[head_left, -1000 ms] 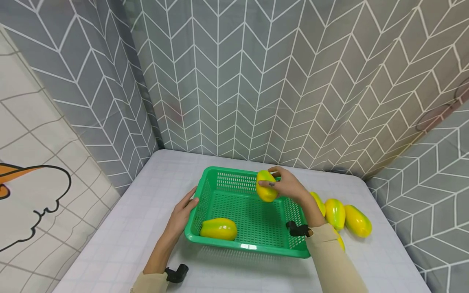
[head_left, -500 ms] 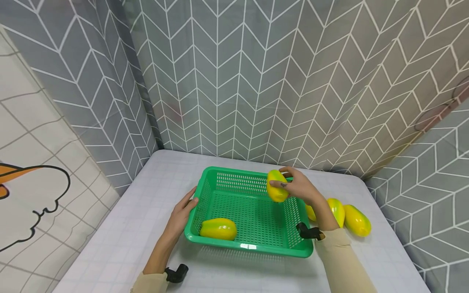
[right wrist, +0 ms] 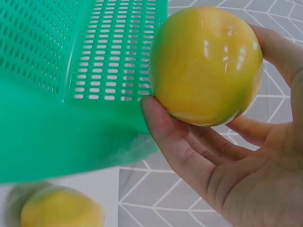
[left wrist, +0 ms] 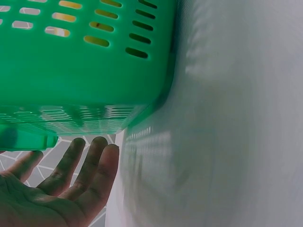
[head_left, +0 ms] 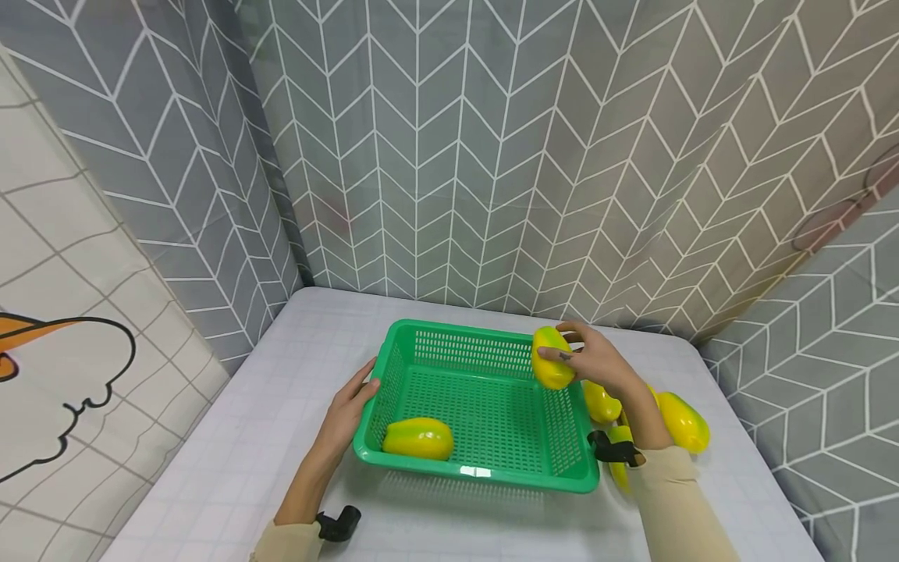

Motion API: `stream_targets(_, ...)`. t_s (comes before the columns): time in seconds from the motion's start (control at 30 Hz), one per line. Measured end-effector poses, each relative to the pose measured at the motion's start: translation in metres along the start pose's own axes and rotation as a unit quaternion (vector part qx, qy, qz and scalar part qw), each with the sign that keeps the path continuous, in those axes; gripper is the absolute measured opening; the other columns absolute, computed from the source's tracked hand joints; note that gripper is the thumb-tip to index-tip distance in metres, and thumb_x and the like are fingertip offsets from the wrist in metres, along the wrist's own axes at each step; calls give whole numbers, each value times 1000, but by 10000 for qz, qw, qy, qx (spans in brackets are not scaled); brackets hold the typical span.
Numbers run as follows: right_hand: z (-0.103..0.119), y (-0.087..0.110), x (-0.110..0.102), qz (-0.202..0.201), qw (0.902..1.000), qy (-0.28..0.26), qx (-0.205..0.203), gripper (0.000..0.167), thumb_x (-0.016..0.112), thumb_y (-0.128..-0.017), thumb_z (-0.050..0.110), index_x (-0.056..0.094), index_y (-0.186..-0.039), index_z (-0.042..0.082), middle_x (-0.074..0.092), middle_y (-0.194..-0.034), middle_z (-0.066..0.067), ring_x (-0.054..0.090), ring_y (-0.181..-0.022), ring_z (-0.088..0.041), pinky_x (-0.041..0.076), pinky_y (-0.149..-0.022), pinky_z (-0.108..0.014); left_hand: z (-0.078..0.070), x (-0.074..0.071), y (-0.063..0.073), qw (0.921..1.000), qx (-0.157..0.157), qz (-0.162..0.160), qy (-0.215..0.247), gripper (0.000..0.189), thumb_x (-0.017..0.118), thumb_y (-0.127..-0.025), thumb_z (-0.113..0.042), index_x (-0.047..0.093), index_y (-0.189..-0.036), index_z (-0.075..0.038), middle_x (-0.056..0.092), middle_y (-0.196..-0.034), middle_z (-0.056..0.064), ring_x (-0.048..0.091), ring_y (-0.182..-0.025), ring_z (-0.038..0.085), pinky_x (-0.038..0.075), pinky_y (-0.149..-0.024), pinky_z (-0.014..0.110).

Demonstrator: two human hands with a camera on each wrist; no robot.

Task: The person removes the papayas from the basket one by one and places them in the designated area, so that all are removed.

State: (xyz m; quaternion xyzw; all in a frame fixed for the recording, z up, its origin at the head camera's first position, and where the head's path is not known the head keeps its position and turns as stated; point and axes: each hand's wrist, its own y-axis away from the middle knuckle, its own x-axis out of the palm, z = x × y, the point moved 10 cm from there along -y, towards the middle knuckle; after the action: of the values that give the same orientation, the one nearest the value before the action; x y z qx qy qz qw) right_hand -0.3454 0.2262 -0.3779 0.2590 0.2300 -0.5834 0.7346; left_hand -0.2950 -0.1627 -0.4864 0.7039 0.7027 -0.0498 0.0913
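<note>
Fruit (head_left: 552, 359) | clamped in right grip (head_left: 597, 361), between thumb and fingers | left grip (head_left: 349, 407) uncurled, touching basket (head_left: 527, 480)

There are in total six yellow-green fruits (head_left: 683, 423), as I count them from here. One fruit (head_left: 419, 439) lies in the near left corner of the single green basket (head_left: 485, 329), one fruit (head_left: 552, 375) is at its far right corner, and four are toward the right edge of the tabletop (head_left: 302, 351), partly hidden by the arm. Hands are two: one left hand (head_left: 347, 406), one right hand (head_left: 597, 361). Black wrist devices (head_left: 340, 524) are also two.
</note>
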Motion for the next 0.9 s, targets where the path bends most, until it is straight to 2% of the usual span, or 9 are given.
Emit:
stream_targets(0.1,-4,3,-2,-14,10000,-1,47,83,73,-100,45,36,-160,2,45,-155,-34,70,-110,-34,65,-80,-39,0,1,0,10000,-32,30,40,60,46,-114,-41,32,-168,-21,36,-172,17,34,-160,41,34,-127,63)
stream_targets(0.13,-5,3,-3,-20,10000,4,70,83,73,-100,46,36,-160,2,45,-156,-34,70,-112,-36,65,-81,-40,1,1,0,10000,-36,33,40,60,46,-114,-41,32,-168,-21,35,-173,16,32,-161,41,33,-128,63)
stream_targets(0.23,-10,6,-6,-32,9999,50,106,84,72,-100,47,36,-160,1,44,-157,-35,69,-117,-40,66,-83,-42,0,1,0,10000,-40,25,7,60,46,-114,-42,32,-168,-21,34,-173,16,32,-161,42,33,-128,64)
stream_targets(0.47,-17,13,-17,-132,9996,151,177,85,72,-100,49,35,-161,2,43,-158,-34,62,-129,-49,66,-88,-48,2,0,0,9999,-104,-41,-37,59,46,-113,-42,33,-168,-23,45,-166,19,45,-152,41,41,-123,62)
stream_targets(0.77,-26,24,-28,-223,9989,262,307,86,70,-100,51,34,-162,3,42,-159,-34,58,-132,-50,66,-86,-42,2,1,-1,10000,-60,43,-4,61,45,-114,-42,31,-169,-20,26,-177,12,22,-165,40,24,-131,64)
stream_targets(0.9,-33,28,-34,-247,9987,296,339,87,70,-100,51,33,-162,3,41,-160,-32,54,-136,-51,65,-86,-42,2,1,-1,10000,-54,28,-9,60,45,-114,-42,31,-169,-20,25,-178,12,20,-165,39,23,-131,64)
